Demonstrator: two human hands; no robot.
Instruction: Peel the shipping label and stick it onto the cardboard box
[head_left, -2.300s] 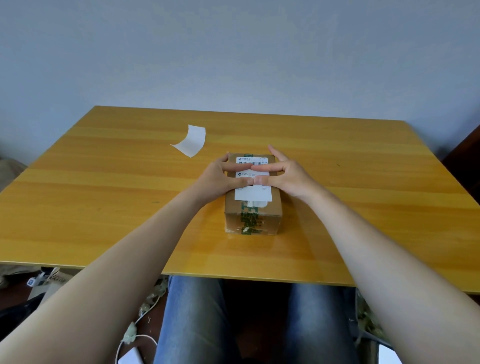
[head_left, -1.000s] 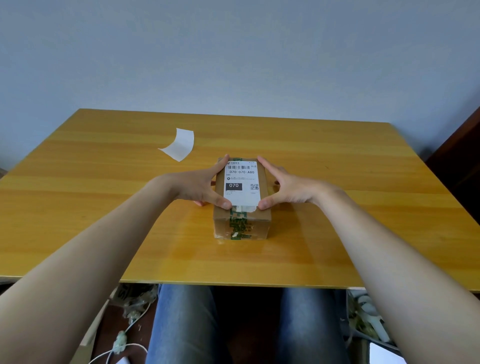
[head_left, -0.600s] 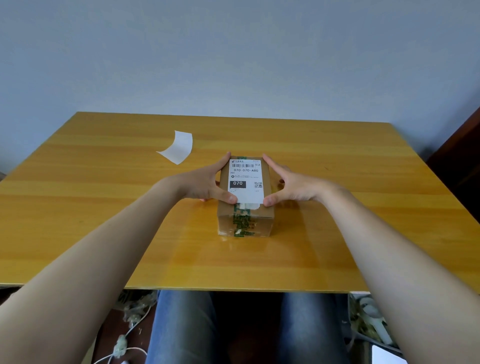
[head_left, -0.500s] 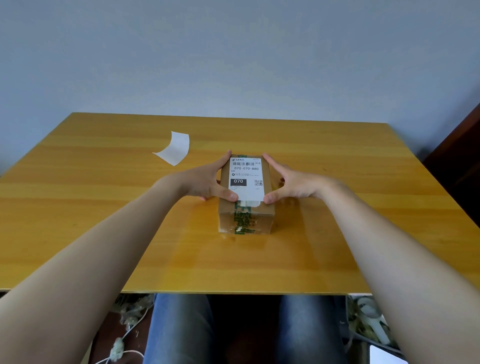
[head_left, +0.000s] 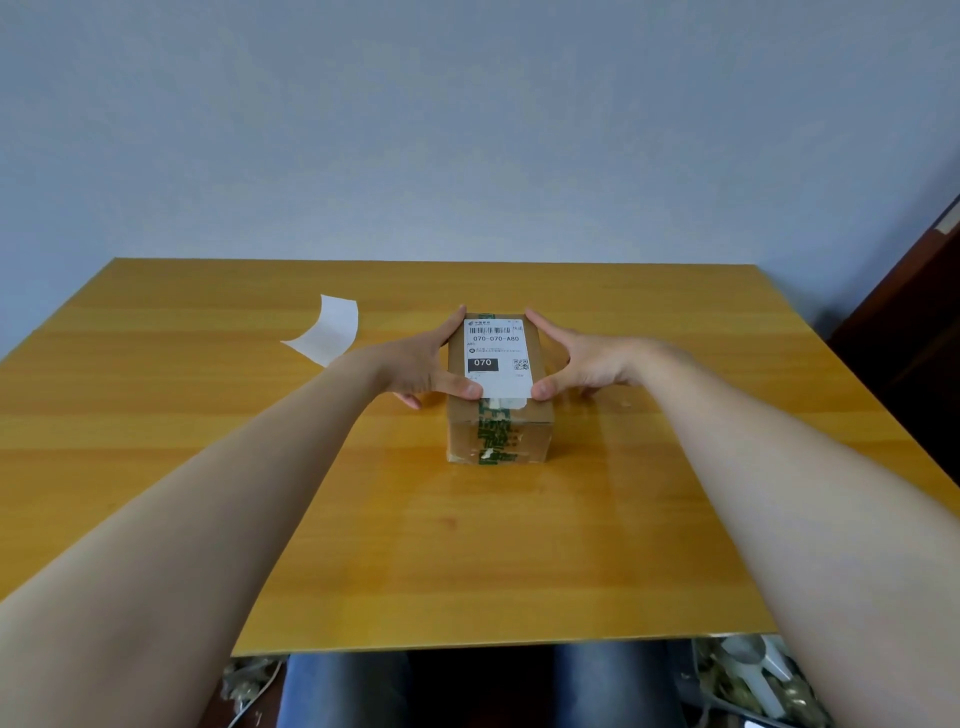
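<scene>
plain pale grey-blue wall (head_left: 467, 130) across the whole top half. below that, a big yellow-orange wooden table (head_left: 519, 545) taking up pretty much the rest. bare left forearm (head_left: 234, 493) reaching in from 7 o'clock, right forearm (head_left: 779, 493) from 5. dark wooden furniture (head_left: 914, 338) poking in at 3 o'clock past the table edge. blue jeans (head_left: 343, 691) under the near edge at 6 o'clock, with floor clutter either side, too blurry to name.

cardboard box (head_left: 537, 434) sitting flat on the table a bit past centre, long side running 12 to 6, green printed tape (head_left: 493, 439) down the middle of the near end face. left hand (head_left: 415, 364) clasping the box from 9 o'clock and right hand (head_left: 592, 364) from 3, mirror style: forefinger stretched along the top edge toward 12, thumb hooked onto the top face. left thumb (head_left: 462, 387) and right thumb (head_left: 543, 389) resting right at the two near corners of the shipping label (head_left: 496, 353).

shipping label lying on the box's top face, covering most of it: barcode at the 12 o'clock end, "070-070-a80" under that, black "070" block and a qr code lower down. at roughly 10 o'clock from the box, well apart from it: curled white sheet (head_left: 330, 330), one edge lifted off the table.
</scene>
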